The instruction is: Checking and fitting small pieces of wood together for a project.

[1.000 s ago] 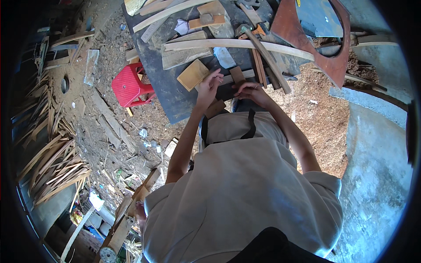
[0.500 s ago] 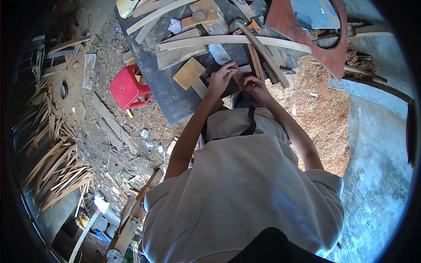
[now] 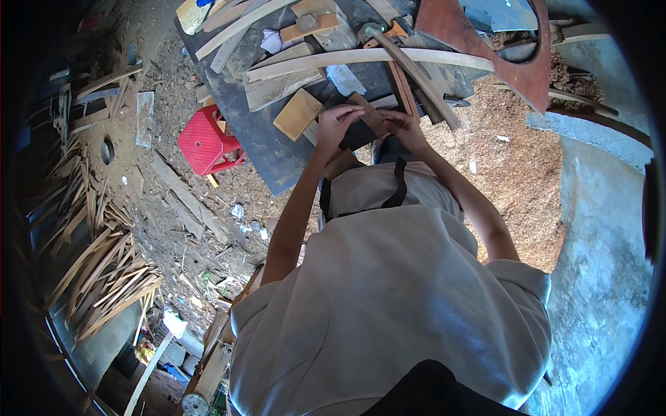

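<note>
My left hand is closed, its fingertips at the left side of a dark brown wooden piece near the table's front edge; what is between them is too small to make out. My right hand pinches the right side of that piece with bent fingers. A square tan wooden block lies left of my left hand. Beyond the piece are a pale bluish sheet and narrow reddish-brown strips. A long pale curved strip lies across the table farther back.
The dark table carries wood offcuts and tools. A reddish panel with a cutout is at upper right. A red stool stands left of the table. Piled strips lie lower left, shavings at right, beside concrete.
My left hand has moved rightward to the brown piece and its fingers have drawn together. My right hand has moved slightly up and right, and the piece has shifted a little upward and left.
</note>
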Tool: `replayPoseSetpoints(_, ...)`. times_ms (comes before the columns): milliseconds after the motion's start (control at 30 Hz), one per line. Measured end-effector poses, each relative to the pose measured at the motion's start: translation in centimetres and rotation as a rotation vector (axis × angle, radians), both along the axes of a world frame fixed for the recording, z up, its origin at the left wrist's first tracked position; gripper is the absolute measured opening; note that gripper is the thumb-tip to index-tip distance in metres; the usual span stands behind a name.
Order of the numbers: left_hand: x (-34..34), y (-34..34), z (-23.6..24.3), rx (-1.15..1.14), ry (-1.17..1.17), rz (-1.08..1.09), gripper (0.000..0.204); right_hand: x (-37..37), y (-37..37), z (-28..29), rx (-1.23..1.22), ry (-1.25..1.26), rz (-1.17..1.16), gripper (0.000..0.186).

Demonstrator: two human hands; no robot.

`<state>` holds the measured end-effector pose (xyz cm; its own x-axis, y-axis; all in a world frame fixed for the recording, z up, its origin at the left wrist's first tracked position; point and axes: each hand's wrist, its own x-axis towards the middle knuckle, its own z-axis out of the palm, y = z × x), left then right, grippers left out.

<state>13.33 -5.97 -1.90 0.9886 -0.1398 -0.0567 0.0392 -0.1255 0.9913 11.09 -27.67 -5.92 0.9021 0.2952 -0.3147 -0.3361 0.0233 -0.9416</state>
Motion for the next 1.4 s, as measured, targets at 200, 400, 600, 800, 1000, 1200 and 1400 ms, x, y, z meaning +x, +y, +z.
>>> replayPoseSetpoints(200,0.4,-0.1,0.1,0.051,-0.087,0.012,0.014,0.6,0.9,1.2,-0.003,-0.009,0.024,0.033)
replayPoseSetpoints(400,1.0,-0.2,-0.4,0.093,-0.138,0.008,0.015,1.1,0.8,2.1,0.034,0.023,0.047,0.032)
replayPoseSetpoints(600,0.9,-0.2,-0.1,0.036,-0.068,-0.008,0.014,1.5,0.6,2.2,0.012,0.041,0.086,0.034)
replayPoseSetpoints(800,0.8,-0.5,0.2,0.076,-0.097,-0.027,0.013,1.5,0.7,1.7,0.042,0.039,0.092,0.034)
replayPoseSetpoints(1000,0.8,-0.2,0.0,0.076,-0.084,-0.032,0.013,1.6,0.6,1.6,0.01,0.027,0.093,0.033)
replayPoseSetpoints(1200,0.6,-0.2,0.0,0.121,-0.095,-0.024,0.013,1.6,0.6,2.0,0.031,0.029,0.094,0.032)
replayPoseSetpoints(1400,0.7,-0.2,0.2,0.122,-0.088,-0.021,0.013,1.6,0.6,2.0,0.001,0.04,0.101,0.031)
